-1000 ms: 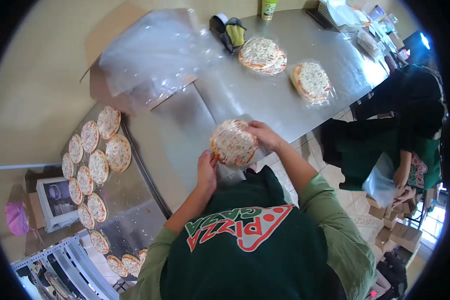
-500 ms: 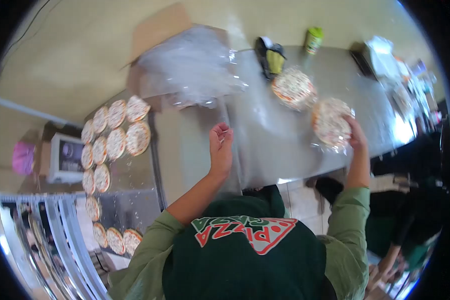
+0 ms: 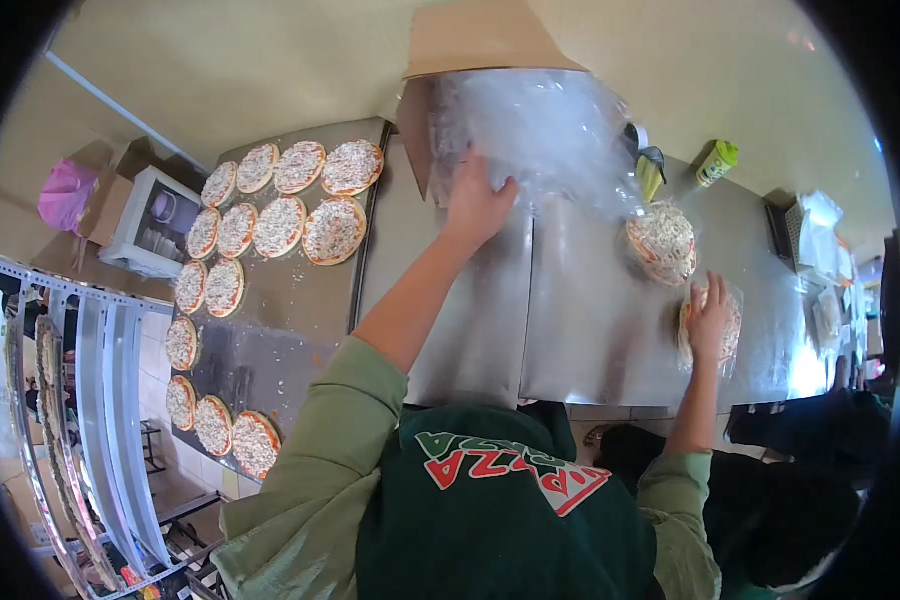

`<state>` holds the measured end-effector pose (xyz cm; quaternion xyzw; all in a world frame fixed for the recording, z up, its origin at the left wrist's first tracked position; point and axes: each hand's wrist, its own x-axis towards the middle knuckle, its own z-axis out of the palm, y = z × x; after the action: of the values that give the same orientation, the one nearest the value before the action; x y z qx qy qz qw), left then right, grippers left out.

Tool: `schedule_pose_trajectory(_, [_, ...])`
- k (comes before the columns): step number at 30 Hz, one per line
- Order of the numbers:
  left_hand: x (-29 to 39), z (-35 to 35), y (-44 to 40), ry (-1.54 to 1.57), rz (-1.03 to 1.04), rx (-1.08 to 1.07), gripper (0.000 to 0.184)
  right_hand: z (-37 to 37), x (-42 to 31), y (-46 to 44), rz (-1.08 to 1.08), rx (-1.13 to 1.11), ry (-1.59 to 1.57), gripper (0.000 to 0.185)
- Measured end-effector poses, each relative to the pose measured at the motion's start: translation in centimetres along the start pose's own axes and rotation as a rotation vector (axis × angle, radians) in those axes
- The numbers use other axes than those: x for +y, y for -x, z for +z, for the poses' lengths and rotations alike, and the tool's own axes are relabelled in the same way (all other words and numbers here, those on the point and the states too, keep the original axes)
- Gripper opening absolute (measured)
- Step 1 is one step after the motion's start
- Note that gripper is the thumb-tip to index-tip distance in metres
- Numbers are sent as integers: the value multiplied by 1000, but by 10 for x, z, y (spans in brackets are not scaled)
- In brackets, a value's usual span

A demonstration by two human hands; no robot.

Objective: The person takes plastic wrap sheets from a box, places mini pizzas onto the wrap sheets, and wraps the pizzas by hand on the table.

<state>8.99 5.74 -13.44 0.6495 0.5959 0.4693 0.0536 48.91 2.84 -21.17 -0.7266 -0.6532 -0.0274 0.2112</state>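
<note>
My left hand reaches to the front of a pile of clear plastic bags. Its thumb stands apart from the fingers, and I see nothing held. The bags bulge out of an open cardboard box. On the right, my right hand rests with spread fingers on top of a pizza in clear plastic, covering part of it. Just beyond it lies another bagged pizza. Both are flat on the metal table.
Several unbagged pizzas with shredded cheese lie on a surface at left. A green-lidded container stands behind the bagged pizzas. A metal rack is at lower left; a dark-clothed person is at lower right.
My left hand has gone from above the table forward to the bags, its fingers opening. My right hand has shifted from the pizza's edge onto its top. The view has turned left.
</note>
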Motion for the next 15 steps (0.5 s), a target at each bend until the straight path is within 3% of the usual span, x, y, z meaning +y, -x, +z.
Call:
schedule_pose_trajectory(1, [5, 0, -6, 69, -15, -9, 54, -22, -41, 0, -104, 19, -311, 36])
schedule_pose_trajectory(4, [3, 5, -19, 459, -393, -105, 43, -52, -155, 31, -250, -241, -639, 22])
schedule_pose_trajectory(5, [-8, 15, -21, 543, -365, -74, 40, -54, -181, 38, -347, -330, -719, 21])
schedule_pose_trajectory(7, [-34, 32, -25, 703, -306, -4, 35, -48, -223, 42, -559, -235, -785, 21])
schedule_pose_trajectory(10, [-42, 16, -17, 811, -350, 93, 31, -51, -266, 37, -654, -212, -860, 23])
schedule_pose_trajectory(13, [-40, -13, 8, 1021, -580, 271, 26, -44, -308, 19, -753, -173, -839, 26])
schedule_pose_trajectory(15, [-4, -45, 23, 1167, -799, 277, 25, -11, -324, -3, -624, -138, -774, 32])
